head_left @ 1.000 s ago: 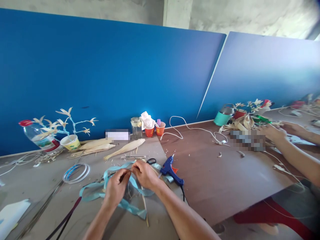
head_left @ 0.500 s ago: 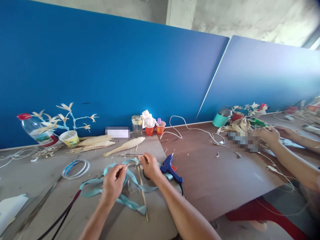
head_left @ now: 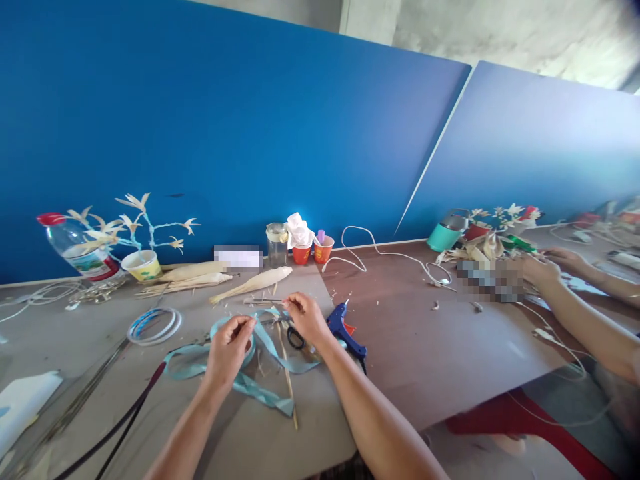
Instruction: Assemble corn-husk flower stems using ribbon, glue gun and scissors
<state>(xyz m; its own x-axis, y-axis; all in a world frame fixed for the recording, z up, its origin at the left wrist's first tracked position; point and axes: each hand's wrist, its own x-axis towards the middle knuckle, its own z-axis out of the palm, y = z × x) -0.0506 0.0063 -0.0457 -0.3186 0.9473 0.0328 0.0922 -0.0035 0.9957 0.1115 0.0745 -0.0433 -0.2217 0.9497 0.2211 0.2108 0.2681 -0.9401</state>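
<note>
My left hand (head_left: 230, 347) is pinched closed above a loose teal ribbon (head_left: 267, 398); whatever its fingertips grip is too small to name. To its right, my right hand (head_left: 306, 320) also pinches, fingertips pointing left, with something thin and unclear at their tips. A gap separates the two hands. Beneath them the ribbon lies in loops, and scissors with a black handle (head_left: 295, 338) show partly beside my right hand. A thin straw-coloured stalk (head_left: 289, 387) lies across the ribbon. Just right of my right wrist rests a blue glue gun (head_left: 345, 331).
Dried husk bundles (head_left: 253, 285), a jar (head_left: 277, 245) and red paper cups (head_left: 324, 251) line the back. At left stand a flower-branch cup (head_left: 142, 268), a bottle (head_left: 83, 253) and tape rolls (head_left: 155, 327). Another person's hands (head_left: 543, 270) work at the right.
My hands have drawn a little farther apart, the right one rising. More of the scissors' black handle shows. The whole view has shifted slightly.
</note>
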